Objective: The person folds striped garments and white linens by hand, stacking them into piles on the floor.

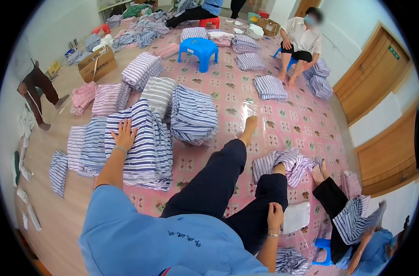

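My left hand (pixel 124 134) lies flat with fingers spread on a tall pile of folded blue-and-white striped garments (pixel 138 158). Against this pile are a folded grey-striped stack (pixel 158 94) and a thick blue-striped stack (pixel 194 114). My right hand (pixel 275 215) is at my right knee, its fingers curled against the dark trouser leg (pixel 268 191). A loose striped garment (pixel 290 166) lies around my right foot. Beside the right hand is a white pad (pixel 296 218) on the floor.
A blue stool (pixel 198 48) stands ahead among folded stacks, with a cardboard box (pixel 97 64) to the left. One person (pixel 302 43) sits at the far right. Another person (pixel 363 244) at the near right handles a striped garment (pixel 354 220). Loose clothes (pixel 138 34) are heaped at the back.
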A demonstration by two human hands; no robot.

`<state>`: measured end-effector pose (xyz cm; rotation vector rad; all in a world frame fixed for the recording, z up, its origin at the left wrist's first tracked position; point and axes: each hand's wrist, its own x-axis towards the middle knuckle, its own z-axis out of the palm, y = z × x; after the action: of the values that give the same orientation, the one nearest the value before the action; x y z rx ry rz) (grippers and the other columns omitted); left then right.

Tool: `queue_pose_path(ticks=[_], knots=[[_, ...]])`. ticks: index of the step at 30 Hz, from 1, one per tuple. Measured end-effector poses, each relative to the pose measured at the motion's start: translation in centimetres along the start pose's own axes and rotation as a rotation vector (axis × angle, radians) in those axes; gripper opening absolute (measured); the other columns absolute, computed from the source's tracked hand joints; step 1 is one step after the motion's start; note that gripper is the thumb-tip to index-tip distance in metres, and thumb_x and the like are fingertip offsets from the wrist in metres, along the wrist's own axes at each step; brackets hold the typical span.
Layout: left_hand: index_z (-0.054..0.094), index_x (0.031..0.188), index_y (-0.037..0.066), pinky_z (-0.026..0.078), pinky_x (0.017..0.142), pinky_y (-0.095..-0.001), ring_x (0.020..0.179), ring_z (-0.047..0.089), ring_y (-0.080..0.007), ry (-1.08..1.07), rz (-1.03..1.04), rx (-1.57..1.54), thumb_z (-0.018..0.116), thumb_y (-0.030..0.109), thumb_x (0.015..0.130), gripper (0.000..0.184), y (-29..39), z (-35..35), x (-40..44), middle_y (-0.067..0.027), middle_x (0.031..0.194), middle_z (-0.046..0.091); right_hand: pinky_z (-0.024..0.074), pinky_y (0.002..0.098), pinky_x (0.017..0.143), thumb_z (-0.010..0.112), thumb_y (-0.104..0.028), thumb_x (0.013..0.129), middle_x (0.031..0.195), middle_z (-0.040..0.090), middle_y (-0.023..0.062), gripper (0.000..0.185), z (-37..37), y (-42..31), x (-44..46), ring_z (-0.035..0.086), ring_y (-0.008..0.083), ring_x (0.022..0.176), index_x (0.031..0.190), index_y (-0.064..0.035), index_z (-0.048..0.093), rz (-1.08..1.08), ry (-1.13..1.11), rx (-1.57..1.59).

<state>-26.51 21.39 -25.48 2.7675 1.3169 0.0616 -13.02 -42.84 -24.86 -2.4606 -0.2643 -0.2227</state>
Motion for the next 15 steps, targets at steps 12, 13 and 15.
queue_pose_path(ticks=[12,13,15], knots=[[0.014,0.141,0.029,0.011,0.093,-0.0711,0.136,0.003,-0.0285,-0.083,-0.171,0.055,0.030,0.052,0.089,0.059,-1.9,0.6,-4.4,0.0028,0.149,0.000,0.0460,0.0278,0.063,0.057,-0.017,0.084,0.078,0.063,0.0097,0.015,-0.3,2.5,0.5,0.061,0.0175,0.070,0.085,-0.0023,0.061,0.120,-0.031,0.244],[0.014,0.141,0.029,0.011,0.093,-0.0718,0.136,0.003,-0.0294,-0.045,-0.125,0.126,0.030,0.052,0.089,0.059,-4.2,2.2,-3.0,0.0028,0.149,0.001,0.0460,0.0279,0.063,0.056,-0.017,0.085,0.077,0.063,0.0100,0.016,-0.3,2.7,0.9,0.060,0.0168,0.069,0.086,-0.0017,0.061,0.114,-0.036,0.242],[0.016,0.141,0.029,0.010,0.091,-0.0732,0.135,0.005,-0.0323,-0.047,-0.107,0.140,0.030,0.051,0.089,0.058,-4.6,3.1,-2.1,0.0008,0.149,0.004,0.0443,0.0258,0.057,0.054,-0.018,0.087,0.074,0.060,0.0077,0.018,-1.1,3.2,1.2,0.056,0.0123,0.061,0.086,-0.0003,0.059,0.173,-0.085,0.352]])
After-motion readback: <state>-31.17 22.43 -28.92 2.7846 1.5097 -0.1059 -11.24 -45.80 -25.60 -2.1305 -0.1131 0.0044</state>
